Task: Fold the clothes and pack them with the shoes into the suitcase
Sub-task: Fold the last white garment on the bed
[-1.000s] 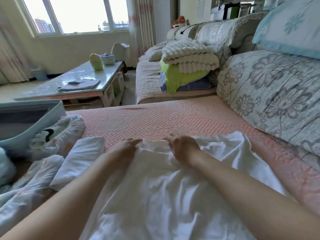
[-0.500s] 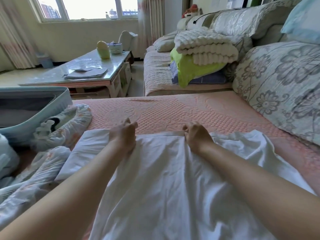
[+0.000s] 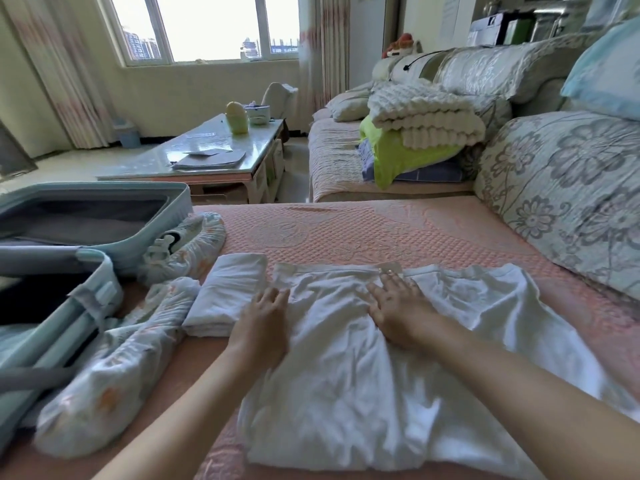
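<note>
Both hands are flat with fingers straight: left hand (image 3: 263, 317) and right hand (image 3: 398, 306) press the white garment (image 3: 346, 375), spread on the pink cover (image 3: 381, 230) beside the open suitcase (image 3: 180, 209). The risk: the cloth is badly creased and bunched on the right, so a fold now would trap wrinkles and come out lopsided. The left hand sits just beside the folded stack (image 3: 228, 292), and a sweep could shove it apart. Writing? Papers and boxes far off, nothing legible.
</note>
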The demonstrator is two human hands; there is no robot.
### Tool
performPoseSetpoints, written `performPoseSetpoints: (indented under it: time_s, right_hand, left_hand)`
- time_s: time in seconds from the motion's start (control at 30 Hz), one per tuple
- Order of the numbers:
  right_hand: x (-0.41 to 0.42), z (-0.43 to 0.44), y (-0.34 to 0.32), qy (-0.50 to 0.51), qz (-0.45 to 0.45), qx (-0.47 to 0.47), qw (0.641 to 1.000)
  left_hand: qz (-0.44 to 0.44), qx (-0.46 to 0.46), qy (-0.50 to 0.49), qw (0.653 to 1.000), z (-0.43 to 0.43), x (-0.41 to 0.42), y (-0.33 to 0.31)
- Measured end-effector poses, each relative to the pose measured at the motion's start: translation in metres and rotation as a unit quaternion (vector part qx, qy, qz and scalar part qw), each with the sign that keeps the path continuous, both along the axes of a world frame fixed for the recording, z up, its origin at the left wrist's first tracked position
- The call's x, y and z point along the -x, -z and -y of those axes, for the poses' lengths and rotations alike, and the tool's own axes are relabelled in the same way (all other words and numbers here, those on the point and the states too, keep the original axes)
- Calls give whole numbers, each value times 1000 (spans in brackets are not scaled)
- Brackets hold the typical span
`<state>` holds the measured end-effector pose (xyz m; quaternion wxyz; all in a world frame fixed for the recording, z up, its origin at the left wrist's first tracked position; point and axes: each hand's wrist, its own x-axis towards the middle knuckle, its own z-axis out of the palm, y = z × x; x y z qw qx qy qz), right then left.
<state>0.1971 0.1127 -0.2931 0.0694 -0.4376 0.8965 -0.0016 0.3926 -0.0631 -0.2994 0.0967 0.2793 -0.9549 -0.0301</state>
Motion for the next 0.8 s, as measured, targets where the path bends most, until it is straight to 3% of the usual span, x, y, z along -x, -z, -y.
performPoseSetpoints:
  time_s: [0.1, 0.2, 0.3, 0.43, 0.6, 0.67, 0.8]
  right_hand:
    - [-38, -12, -2, -41, 21, 64, 997]
    - [-79, -33, 0, -63, 57, 55, 995]
    - [-108, -56, 6, -73, 76, 47, 993]
    - [-122, -79, 12, -90, 63, 106, 988]
    - [-146, -89, 19, -200, -22, 207, 957]
    - [-155, -85, 25, -247, -41, 247, 936]
    - [-166, -78, 25, -221, -17, 312, 924]
  left_hand:
    - [-15, -81, -102, 991, -23, -30, -15]
    - [33, -154, -141, 977, -42, -48, -18]
    - [34, -160, -158, 974, -61, -63, -13]
    - [11, -163, -180, 970, -77, -78, -20]
    - [5, -158, -163, 974, -85, -105, -10]
    - [-17, -159, -159, 974, -91, -113, -7]
    - [-103, -140, -126, 977, -98, -118, -7]
